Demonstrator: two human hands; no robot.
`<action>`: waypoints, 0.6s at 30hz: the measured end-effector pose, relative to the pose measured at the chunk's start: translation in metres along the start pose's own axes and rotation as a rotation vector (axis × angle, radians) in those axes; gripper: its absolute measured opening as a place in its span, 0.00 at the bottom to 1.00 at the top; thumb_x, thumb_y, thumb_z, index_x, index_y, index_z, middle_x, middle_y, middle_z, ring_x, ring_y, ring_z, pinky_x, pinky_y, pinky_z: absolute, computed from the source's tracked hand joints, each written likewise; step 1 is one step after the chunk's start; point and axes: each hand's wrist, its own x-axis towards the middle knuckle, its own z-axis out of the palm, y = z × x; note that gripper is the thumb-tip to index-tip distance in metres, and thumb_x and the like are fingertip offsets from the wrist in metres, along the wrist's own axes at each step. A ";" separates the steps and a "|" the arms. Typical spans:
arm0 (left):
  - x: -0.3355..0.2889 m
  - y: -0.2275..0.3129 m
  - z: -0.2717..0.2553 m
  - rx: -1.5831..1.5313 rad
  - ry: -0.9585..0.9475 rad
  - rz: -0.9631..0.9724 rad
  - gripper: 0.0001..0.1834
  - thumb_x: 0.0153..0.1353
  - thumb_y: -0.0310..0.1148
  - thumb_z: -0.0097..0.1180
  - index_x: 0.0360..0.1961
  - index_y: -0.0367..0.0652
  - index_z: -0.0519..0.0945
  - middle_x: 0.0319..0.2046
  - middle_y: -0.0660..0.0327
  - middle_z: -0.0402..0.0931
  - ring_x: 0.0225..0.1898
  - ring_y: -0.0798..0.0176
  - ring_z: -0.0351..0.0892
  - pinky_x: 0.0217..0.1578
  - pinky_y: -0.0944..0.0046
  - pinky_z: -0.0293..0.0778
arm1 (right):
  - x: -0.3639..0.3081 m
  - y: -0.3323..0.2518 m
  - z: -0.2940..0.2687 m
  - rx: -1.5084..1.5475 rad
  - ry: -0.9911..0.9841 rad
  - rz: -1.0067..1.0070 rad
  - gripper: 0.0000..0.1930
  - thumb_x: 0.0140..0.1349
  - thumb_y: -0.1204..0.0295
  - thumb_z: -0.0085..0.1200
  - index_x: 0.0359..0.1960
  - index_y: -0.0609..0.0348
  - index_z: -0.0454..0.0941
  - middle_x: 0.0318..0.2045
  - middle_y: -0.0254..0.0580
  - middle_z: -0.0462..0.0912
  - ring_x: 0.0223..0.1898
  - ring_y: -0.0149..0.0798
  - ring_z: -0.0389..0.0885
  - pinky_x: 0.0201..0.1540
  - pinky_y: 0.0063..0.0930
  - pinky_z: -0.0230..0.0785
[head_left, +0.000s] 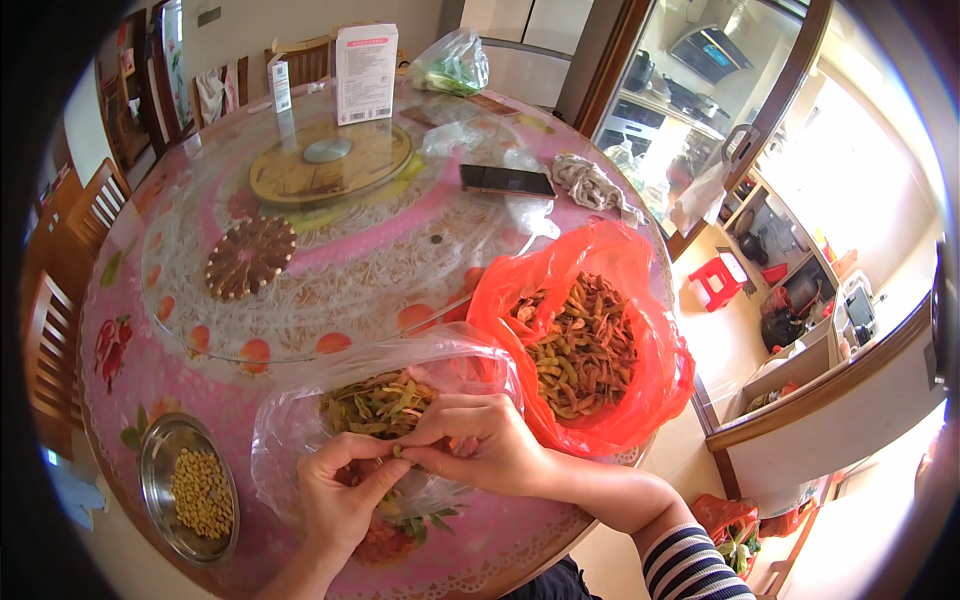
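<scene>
My left hand point(342, 485) and my right hand point(482, 440) meet at the table's near edge, fingertips pinched together on a small green bean pod point(398, 451). Most of the pod is covered by the fingers. Just beyond them a clear plastic bag point(285, 415) lies spread open, with greenish-brown pods point(370, 402) in it. To the right a red plastic bag point(655, 395) stands open, full of brown and yellow-green bean pods point(585, 350). Left of my left hand is a steel bowl point(150, 470) with shelled yellow beans point(203, 493) inside.
The round table point(120, 290) has a pink floral cover and a glass turntable point(330, 260). On it are a round brown trivet point(250, 258), a phone point(507, 181), a crumpled cloth point(592, 185), a white box point(366, 80) and a bag of green vegetables point(450, 70). Wooden chairs point(50, 340) stand left.
</scene>
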 end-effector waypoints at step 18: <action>-0.001 0.003 0.001 0.199 0.027 0.132 0.07 0.46 0.17 0.66 0.26 0.33 0.79 0.28 0.63 0.76 0.25 0.77 0.70 0.24 0.76 0.64 | -0.003 -0.001 0.005 0.052 0.012 0.137 0.04 0.50 0.78 0.60 0.28 0.64 0.80 0.21 0.36 0.80 0.21 0.27 0.77 0.25 0.22 0.71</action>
